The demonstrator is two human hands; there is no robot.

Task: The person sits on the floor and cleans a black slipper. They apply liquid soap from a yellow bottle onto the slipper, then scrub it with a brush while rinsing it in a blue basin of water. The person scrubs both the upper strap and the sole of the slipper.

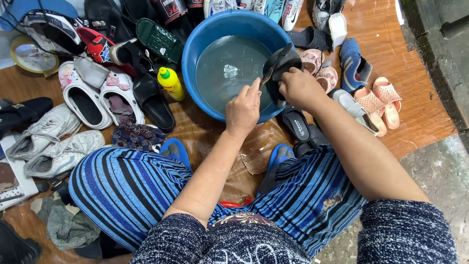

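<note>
Over the round blue plastic basin of water (195,44), the right hand (299,88) is clamped on a black rubber sandal (281,61); the left hand (243,108) pinches a small brush (266,76) against it. A yellow plastic bottle with red cap (170,82) stands just left. Shoes crowd the brown wooden floor (415,107).

yellow bottle (170,83); white clogs (86,100); pink sandals (386,100)

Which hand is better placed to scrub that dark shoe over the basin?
Probably the left hand: it holds a small brush against the dark shoe, while the right hand grips the shoe above the blue basin.
</note>
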